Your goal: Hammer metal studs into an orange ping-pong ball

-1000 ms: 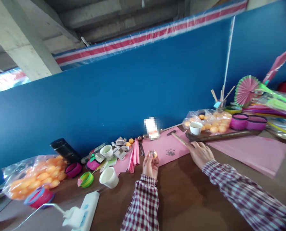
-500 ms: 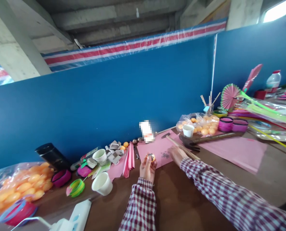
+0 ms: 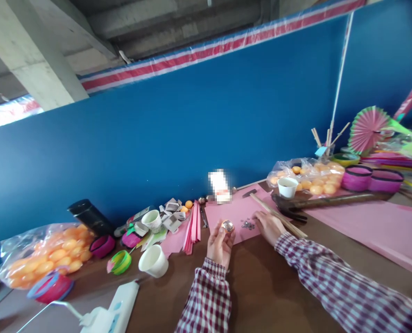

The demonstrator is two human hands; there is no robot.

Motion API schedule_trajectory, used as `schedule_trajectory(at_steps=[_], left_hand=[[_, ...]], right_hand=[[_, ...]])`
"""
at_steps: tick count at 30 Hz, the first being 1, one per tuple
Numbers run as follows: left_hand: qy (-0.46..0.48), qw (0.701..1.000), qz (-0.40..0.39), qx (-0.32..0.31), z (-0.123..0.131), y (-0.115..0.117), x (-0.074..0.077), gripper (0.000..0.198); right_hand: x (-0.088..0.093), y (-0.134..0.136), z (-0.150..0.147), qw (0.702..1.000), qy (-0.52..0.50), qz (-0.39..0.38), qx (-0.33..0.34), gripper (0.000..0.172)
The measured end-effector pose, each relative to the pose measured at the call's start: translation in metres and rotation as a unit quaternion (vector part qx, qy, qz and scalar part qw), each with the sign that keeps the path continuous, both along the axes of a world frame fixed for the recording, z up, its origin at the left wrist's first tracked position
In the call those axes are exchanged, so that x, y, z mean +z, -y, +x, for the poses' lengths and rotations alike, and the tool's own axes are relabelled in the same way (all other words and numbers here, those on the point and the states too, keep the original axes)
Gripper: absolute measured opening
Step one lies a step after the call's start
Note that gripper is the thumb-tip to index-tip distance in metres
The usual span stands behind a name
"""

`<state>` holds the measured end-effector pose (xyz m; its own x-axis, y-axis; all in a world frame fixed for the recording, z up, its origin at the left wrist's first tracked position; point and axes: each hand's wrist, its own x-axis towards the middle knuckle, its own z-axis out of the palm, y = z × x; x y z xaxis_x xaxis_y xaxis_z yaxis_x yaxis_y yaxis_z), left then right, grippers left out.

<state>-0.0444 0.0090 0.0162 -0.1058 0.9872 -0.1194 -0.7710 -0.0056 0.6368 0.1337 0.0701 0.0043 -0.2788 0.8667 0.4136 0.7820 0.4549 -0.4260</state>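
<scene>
My left hand (image 3: 220, 243) is raised above the brown table (image 3: 261, 286) and pinches a small round shiny piece (image 3: 227, 225) at its fingertips. My right hand (image 3: 268, 226) rests on the pink paper sheet (image 3: 233, 210), fingers curled beside a small heap of tiny metal bits (image 3: 248, 224); I cannot make out whether it holds any. A hammer with a wooden handle (image 3: 278, 216) lies just right of that hand. Both sleeves are red-and-white check.
White paper cups (image 3: 153, 262) (image 3: 152, 219), a stack of pink paper strips (image 3: 193, 227), green and pink tape rolls (image 3: 121, 261), a bag of orange balls (image 3: 42, 259) and a white power strip (image 3: 117, 307) lie left. Another bag of orange balls (image 3: 310, 178), pink bowls (image 3: 356, 178) and paper fans (image 3: 365, 129) stand right, against a blue wall.
My right hand drew back from the hammer handle to the heap of metal bits. My left hand kept the shiny piece raised. The camera swayed.
</scene>
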Motion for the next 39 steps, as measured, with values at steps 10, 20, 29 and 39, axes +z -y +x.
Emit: schedule_trajectory(at_steps=[10, 20, 29, 39], left_hand=[[-0.037, 0.999, 0.009, 0.009, 0.004, 0.001, 0.000, 0.032], [-0.052, 0.999, 0.002, 0.014, 0.005, 0.000, 0.002, 0.035], [-0.077, 0.996, -0.041, -0.018, 0.009, 0.004, 0.003, 0.038], [-0.077, 0.996, -0.050, -0.019, 0.008, 0.001, 0.000, 0.031]], right_hand=[[0.004, -0.003, 0.001, 0.980, -0.199, 0.015, -0.007, 0.017], [0.010, 0.024, -0.020, 0.940, -0.320, -0.075, 0.094, 0.013], [0.011, 0.030, -0.028, 0.835, -0.470, -0.241, 0.155, 0.025], [0.012, 0.034, -0.032, 0.804, -0.488, -0.286, 0.181, 0.027]])
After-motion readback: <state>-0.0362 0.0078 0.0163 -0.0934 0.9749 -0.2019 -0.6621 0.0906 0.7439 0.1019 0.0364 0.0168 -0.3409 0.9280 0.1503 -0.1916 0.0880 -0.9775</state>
